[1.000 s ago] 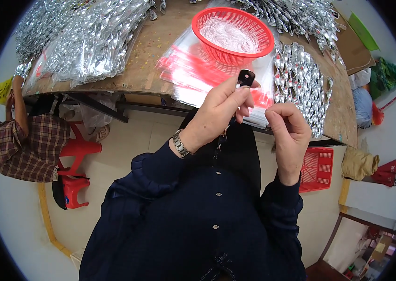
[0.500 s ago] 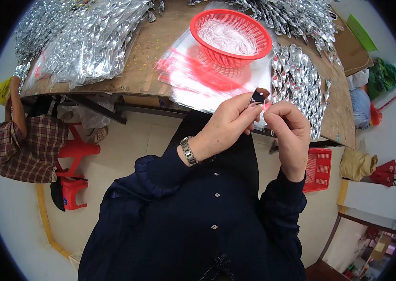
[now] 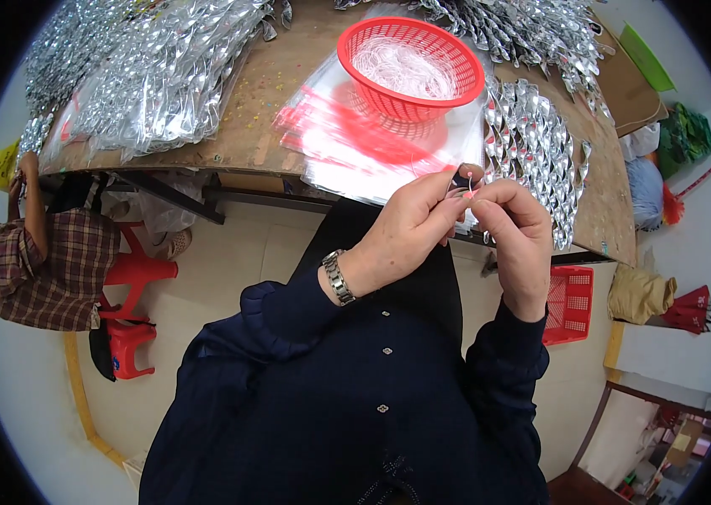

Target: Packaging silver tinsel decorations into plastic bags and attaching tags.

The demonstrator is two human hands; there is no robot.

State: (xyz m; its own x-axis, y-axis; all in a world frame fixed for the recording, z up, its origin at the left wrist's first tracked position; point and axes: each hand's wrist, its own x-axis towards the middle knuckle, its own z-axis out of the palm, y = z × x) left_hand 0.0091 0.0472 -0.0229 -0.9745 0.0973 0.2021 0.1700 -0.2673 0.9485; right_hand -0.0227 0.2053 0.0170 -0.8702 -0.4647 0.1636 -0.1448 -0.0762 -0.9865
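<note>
Above the table's front edge, my left hand [image 3: 402,223] pinches a small dark, shiny foil piece [image 3: 461,180] between thumb and fingers. Close against it, the thumb and forefinger of my right hand [image 3: 519,236] are pressed together on a thin pale string [image 3: 471,187], with a pinkish bit at the fingertips. A curve of this string shows at the foil piece; whether it passes through is too small to tell. Beyond my hands stands a red plastic basket [image 3: 397,107] of loose white string [image 3: 406,69]. Silver twisted foil strips [image 3: 532,143] lie right of it.
Clear plastic bags with red edges [image 3: 339,126] lie under the basket. Bagged silver twists [image 3: 162,84] cover the table's left part, and more [image 3: 524,34] lie far right. A co-worker in a plaid shirt [image 3: 44,261] sits at left. A red crate [image 3: 570,307] rests on the floor.
My fingertips have shifted slightly at the foil piece, and a curve of pale string now shows against it. The hands stay together at the same place.
</note>
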